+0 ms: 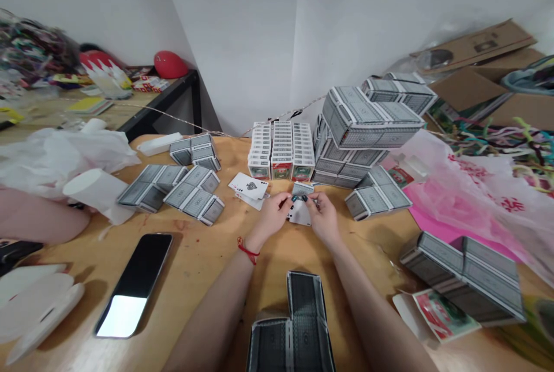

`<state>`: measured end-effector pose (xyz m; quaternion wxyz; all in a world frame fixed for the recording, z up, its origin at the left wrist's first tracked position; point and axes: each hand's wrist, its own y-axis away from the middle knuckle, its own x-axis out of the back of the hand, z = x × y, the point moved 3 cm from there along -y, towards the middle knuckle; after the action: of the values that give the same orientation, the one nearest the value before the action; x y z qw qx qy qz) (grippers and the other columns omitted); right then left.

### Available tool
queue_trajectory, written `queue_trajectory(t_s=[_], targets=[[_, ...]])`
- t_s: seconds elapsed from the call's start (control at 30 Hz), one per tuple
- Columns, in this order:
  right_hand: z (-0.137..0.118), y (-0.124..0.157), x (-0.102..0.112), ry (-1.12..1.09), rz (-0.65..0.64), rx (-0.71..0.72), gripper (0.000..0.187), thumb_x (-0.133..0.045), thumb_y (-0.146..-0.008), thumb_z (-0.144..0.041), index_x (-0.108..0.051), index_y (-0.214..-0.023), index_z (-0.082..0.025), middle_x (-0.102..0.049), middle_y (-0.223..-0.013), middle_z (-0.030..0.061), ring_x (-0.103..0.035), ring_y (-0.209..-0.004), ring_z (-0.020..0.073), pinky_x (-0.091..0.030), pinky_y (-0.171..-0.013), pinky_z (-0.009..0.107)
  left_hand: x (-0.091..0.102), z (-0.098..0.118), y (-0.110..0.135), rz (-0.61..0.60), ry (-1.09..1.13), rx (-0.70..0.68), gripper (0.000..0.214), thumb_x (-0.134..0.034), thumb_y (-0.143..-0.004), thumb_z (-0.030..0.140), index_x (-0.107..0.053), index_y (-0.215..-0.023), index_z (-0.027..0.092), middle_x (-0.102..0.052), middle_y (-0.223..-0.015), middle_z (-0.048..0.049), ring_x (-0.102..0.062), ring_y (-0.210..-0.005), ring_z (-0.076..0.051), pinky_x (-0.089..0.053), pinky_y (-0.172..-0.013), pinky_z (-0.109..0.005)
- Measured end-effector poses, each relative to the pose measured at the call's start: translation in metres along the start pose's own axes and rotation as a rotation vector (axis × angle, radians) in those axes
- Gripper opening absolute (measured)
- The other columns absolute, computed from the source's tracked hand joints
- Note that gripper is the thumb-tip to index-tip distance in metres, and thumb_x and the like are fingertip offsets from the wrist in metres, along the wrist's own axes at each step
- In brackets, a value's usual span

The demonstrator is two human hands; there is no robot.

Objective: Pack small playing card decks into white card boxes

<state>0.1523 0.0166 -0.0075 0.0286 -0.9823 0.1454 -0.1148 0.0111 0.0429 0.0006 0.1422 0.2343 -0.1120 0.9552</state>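
My left hand [275, 214] and my right hand [324, 217] meet near the middle of the table, thumbs and fingertips pinched together at the top of a white playing card [299, 214]. Just beyond the fingertips is a grey patterned card back [303, 188]. Left of my left hand lie loose face-up playing cards [251, 186], a spade ace on top. Between my forearms stands a block shape made of grey-backed cards [305, 314]. Whether the fingers hold one card or more I cannot make out.
Rows of boxed card decks [282, 153] stand at the back, beside a tall stack of card blocks [359, 124]. More card blocks [193, 193] sit left and right. A phone [136, 285], a white cup [97, 190], pink plastic bags [471, 181] and an opened card box [445, 314] lie around.
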Motion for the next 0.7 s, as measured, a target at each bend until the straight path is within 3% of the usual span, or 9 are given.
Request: queue_trajectory(t_s=[0.3, 0.7], targets=[[-0.0044, 0.0026, -0.0048, -0.142, -0.225, -0.063, 0.023, -0.055, -0.070, -0.041, -0.053, -0.074, -0.018, -0.048, -0.059, -0.0014, -0.044, -0.054, 0.0118, -0.036, -0.049, 0.022, 0.0005, 0.0096, 0.0019, 0.013, -0.009, -0.076, 0.014, -0.040, -0.081, 0.023, -0.052, -0.077, 0.016, -0.053, -0.072, -0.0008, -0.046, -0.066, -0.012, -0.034, -0.060, -0.022], [-0.0070, 0.0060, -0.0077, -0.244, -0.303, -0.099, 0.016, -0.056, -0.069, -0.035, -0.056, -0.070, -0.019, -0.048, -0.057, -0.0033, -0.042, -0.051, 0.0099, -0.034, -0.048, 0.021, 0.0004, 0.0100, 0.0019, -0.033, -0.126, -0.177, 0.012, -0.039, -0.081, 0.017, -0.049, -0.075, 0.018, -0.052, -0.074, -0.0015, -0.047, -0.069, -0.014, -0.035, -0.062, -0.025]])
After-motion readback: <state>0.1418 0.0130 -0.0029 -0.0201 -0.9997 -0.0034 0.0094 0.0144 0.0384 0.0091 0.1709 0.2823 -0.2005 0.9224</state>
